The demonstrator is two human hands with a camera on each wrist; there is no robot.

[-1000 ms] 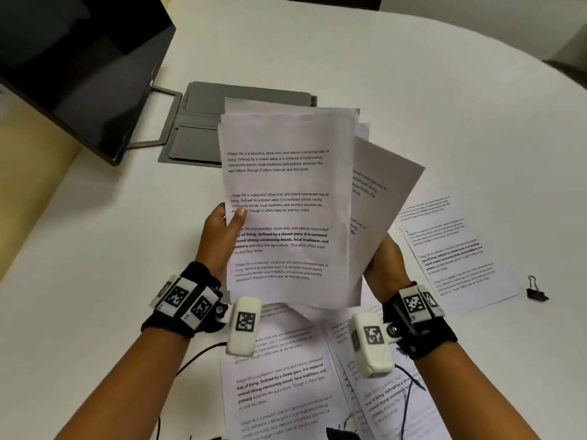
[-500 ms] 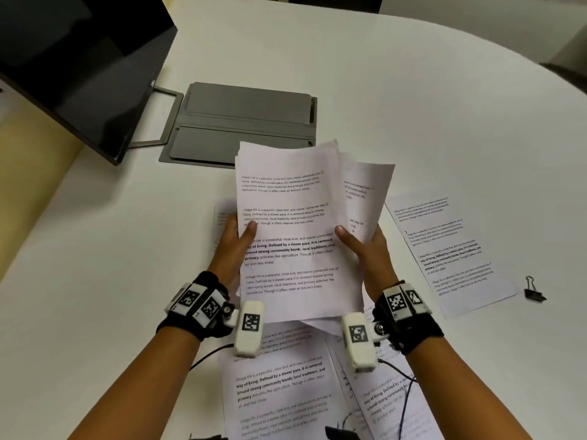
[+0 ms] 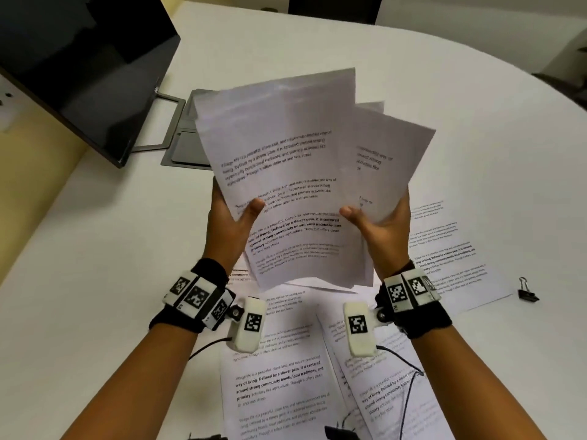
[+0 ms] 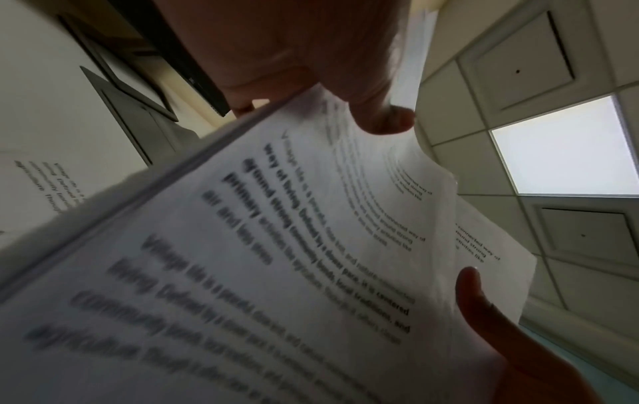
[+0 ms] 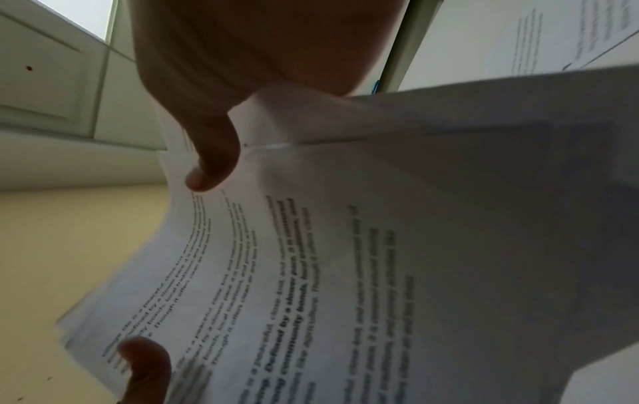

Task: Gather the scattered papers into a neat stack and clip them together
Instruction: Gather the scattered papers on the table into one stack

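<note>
**Loose sheaf held up over the table**

My left hand (image 3: 233, 222) gripped the left edge of the sheaf of papers (image 3: 286, 185), thumb pressed on the printed face and fingers curled behind. The thin, flexible white sheets carried black text, some lines bold, and fanned unevenly, with corners of the rear pages poking out to the right of the front page. My right hand (image 3: 382, 230) held the sheaf's right edge the same way, thumb on top. Compared with half a second before, I had raised the sheaf higher and tipped it back, and its pages had spread wider. Below the sheaf, more printed sheets (image 3: 279, 376) lay flat on the smooth white table (image 3: 95, 281). Right of the sheaf lay another sheet, then a small black binder clip (image 3: 527, 292).
</note>
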